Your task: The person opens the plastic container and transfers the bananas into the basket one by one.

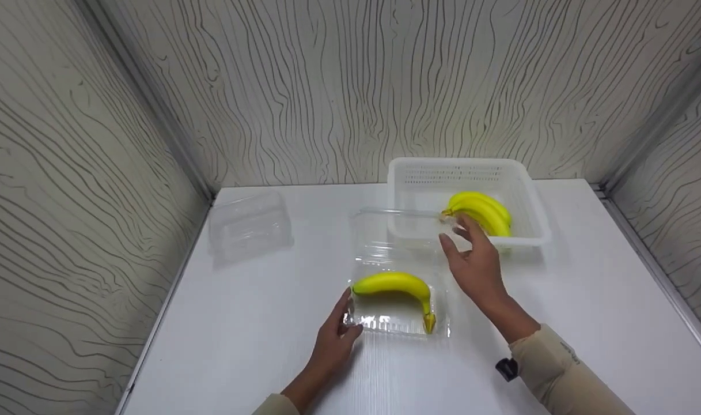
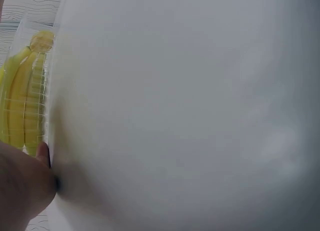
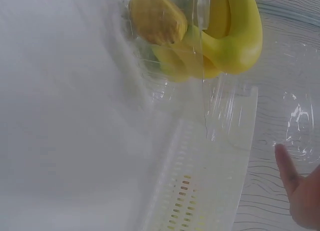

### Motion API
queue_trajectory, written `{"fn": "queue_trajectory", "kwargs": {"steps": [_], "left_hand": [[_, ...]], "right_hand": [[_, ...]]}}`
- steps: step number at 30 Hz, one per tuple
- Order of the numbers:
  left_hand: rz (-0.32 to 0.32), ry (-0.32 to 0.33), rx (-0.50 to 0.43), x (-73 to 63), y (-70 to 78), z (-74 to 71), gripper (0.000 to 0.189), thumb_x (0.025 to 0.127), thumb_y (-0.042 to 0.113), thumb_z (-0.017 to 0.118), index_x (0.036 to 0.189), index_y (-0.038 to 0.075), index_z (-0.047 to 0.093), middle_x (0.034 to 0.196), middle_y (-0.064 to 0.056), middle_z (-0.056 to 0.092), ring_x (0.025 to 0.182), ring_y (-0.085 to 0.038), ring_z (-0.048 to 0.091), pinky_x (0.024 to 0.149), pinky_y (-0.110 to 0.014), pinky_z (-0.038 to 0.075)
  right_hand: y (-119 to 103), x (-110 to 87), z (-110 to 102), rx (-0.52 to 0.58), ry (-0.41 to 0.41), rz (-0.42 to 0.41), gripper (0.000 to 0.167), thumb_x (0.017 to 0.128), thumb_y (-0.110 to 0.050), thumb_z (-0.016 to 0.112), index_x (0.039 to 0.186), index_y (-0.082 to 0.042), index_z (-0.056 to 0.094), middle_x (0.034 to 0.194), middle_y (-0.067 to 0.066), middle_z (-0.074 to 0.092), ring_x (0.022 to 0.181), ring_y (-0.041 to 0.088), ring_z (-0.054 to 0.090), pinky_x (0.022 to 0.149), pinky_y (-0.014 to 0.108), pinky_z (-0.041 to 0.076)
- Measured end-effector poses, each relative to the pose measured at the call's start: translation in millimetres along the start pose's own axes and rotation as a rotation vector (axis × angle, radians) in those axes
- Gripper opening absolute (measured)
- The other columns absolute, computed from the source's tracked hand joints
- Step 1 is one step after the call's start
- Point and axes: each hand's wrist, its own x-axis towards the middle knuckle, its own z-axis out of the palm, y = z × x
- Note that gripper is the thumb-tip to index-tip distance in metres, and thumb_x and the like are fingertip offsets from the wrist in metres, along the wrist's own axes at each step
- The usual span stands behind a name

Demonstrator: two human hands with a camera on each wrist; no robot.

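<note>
A bunch of yellow bananas (image 1: 393, 281) lies in a clear plastic clamshell container (image 1: 385, 324) whose lid (image 1: 379, 230) stands raised at the back. From above, mostly one curved banana shows; the left wrist view reveals several bananas (image 2: 20, 98) side by side. My left hand (image 1: 330, 340) holds the container's front left corner, fingers along the side and thumb at the front. My right hand (image 1: 476, 265) is by the lid's right edge, its thumb and fingers spread apart. Through clear plastic, the right wrist view shows the banana stem (image 3: 157, 17) and my right hand (image 3: 302, 193).
A white slotted basket (image 1: 537, 207) stands at the back right, with another bunch of bananas (image 1: 480, 210) inside. At the back left of the white table (image 1: 229, 328) sits another clear plastic container (image 1: 251, 226). Patterned panels (image 1: 327, 86) enclose the table at the back and sides.
</note>
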Motion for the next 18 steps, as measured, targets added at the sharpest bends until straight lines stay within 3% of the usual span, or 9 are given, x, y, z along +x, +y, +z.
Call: {"fn": "queue_trajectory", "kwargs": {"steps": [3,6,8,11,14,16,18], "left_hand": [[0.010,0.003,-0.001,-0.2,0.3,-0.4,0.076,0.092,0.025,0.060,0.152,0.047,0.018,0.156,0.001,0.038,0.098,-0.011,0.061,0.087,-0.034,0.049],[0.016,0.008,0.002,-0.6,0.1,-0.5,0.076,0.092,0.024,0.060,0.152,0.046,0.020,0.156,0.000,0.039,0.099,-0.012,0.062,0.088,-0.035,0.049],[0.018,0.009,0.008,-0.2,-0.2,-0.4,0.076,0.092,0.025,0.061,0.152,0.045,0.020,0.155,-0.002,0.039,0.102,-0.013,0.062,0.088,-0.036,0.050],[0.018,0.006,0.009,-0.6,0.3,-0.8,0.076,0.092,0.025,0.061,0.152,0.046,0.020,0.155,-0.002,0.040,0.107,-0.017,0.062,0.090,-0.038,0.050],[0.022,0.004,0.002,-0.7,1.0,-1.0,0.077,0.091,0.023,0.061,0.152,0.047,0.020,0.154,-0.003,0.041,0.115,-0.019,0.060,0.092,-0.040,0.049],[0.028,0.005,-0.005,-0.5,1.0,-1.0,0.077,0.091,0.022,0.061,0.152,0.046,0.020,0.153,-0.003,0.042,0.117,-0.020,0.060,0.092,-0.040,0.049],[0.031,0.008,-0.003,-0.1,1.1,-0.9,0.076,0.091,0.022,0.061,0.152,0.046,0.020,0.153,-0.003,0.043,0.116,-0.020,0.060,0.093,-0.039,0.049]], "right_hand": [[0,-7.1,-3,-0.020,0.078,-0.041,0.064,0.092,-0.049,0.061,0.146,-0.024,0.039,0.142,-0.001,0.047,0.124,0.017,0.053,0.079,0.018,0.054],[-2,-13.5,-7,-0.018,0.159,-0.122,0.058,0.091,-0.038,0.067,0.140,-0.018,0.045,0.133,0.001,0.049,0.119,0.017,0.050,0.081,0.012,0.047],[-3,-17.0,-9,-0.005,0.209,-0.217,0.052,0.089,-0.029,0.070,0.134,-0.014,0.050,0.125,0.004,0.052,0.113,0.017,0.051,0.082,0.014,0.046],[-6,-22.0,-9,0.017,0.257,-0.428,0.039,0.085,-0.016,0.073,0.121,-0.007,0.060,0.110,0.007,0.058,0.100,0.016,0.055,0.078,0.017,0.048],[-8,-26.3,-5,0.023,0.222,-0.669,0.027,0.081,-0.009,0.072,0.108,-0.006,0.068,0.094,0.004,0.064,0.083,0.014,0.059,0.069,0.018,0.052],[-8,-28.8,-1,0.017,0.132,-0.794,0.024,0.080,-0.008,0.072,0.104,-0.009,0.071,0.088,0.001,0.066,0.074,0.011,0.059,0.064,0.018,0.053],[-7,-30.9,5,-0.006,0.019,-0.862,0.026,0.079,-0.009,0.074,0.105,-0.012,0.072,0.088,-0.002,0.067,0.072,0.008,0.061,0.063,0.019,0.054]]}}
